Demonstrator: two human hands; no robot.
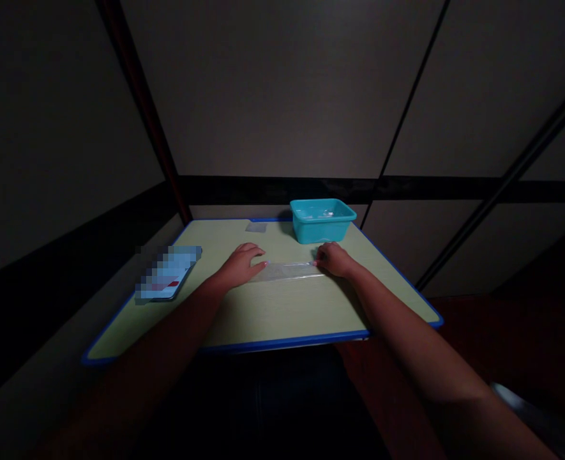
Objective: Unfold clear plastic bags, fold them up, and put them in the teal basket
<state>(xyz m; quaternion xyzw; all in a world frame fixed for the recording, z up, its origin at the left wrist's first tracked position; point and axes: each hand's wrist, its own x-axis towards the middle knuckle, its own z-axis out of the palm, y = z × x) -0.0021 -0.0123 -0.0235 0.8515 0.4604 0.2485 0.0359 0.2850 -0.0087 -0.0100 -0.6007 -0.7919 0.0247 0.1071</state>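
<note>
In the head view, the tub [323, 231] is the landmark, standing at the far side of the table [282, 314]. Something clear glints inside it, too dim to make out. The film [292, 271], a clear strip, lies on the table on the wearer's side of the tub, stretching leftward from just before it. The right hand [336, 259] is just in front of the tub, fingers curled in, thumb and forefinger tips at the film's right end; I cannot tell whether they pinch it or only press on it. The left hand [242, 264], left of the tub and nearer the wearer, has a wide gap between thumb and fingers; its thumb reaches to the film's left part without gripping it. A grey patch [256, 227] lies left of the tub, and the phone [167, 276], partly pixelated, lies much farther left and nearer the wearer.
</note>
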